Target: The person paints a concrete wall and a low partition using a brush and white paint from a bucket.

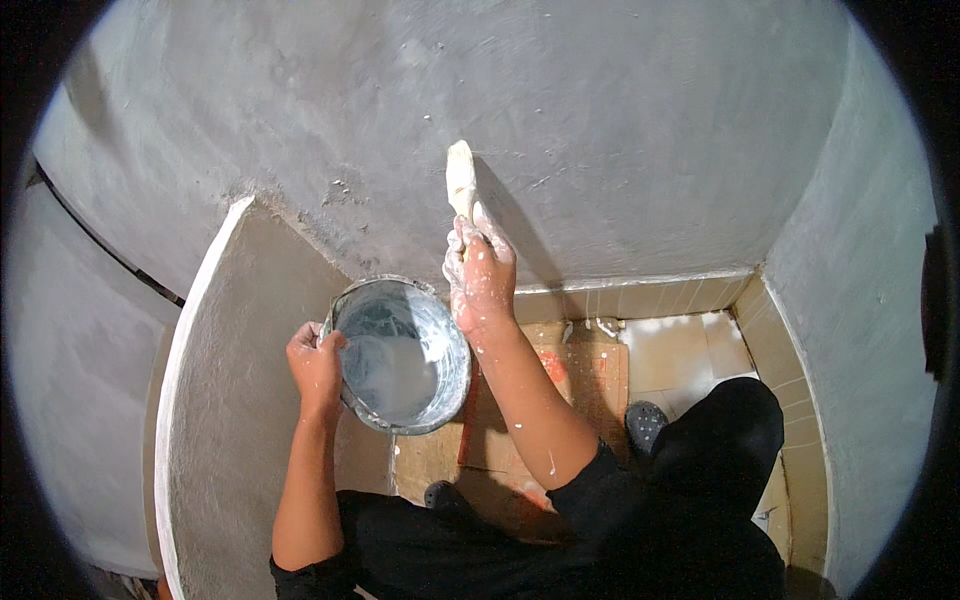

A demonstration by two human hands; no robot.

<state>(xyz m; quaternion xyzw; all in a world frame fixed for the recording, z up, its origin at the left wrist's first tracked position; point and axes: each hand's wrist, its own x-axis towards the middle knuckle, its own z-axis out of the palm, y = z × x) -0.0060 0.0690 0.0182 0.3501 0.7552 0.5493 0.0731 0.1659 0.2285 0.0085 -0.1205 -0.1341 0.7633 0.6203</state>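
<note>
Wall [640, 140], rough grey plaster, beyond right hand [485, 282] gripping white-coated paintbrush [461, 178]; left hand [315, 370] clamped on round bucket [375, 304].

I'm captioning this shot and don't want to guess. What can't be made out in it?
All in the head view:
Most of the brush handle: covered by the right hand.
The underside of the bucket: hidden by its own walls.
Most of the left shoe: behind black clothing.
The dark object at far right: cut off by the fisheye rim.
</note>
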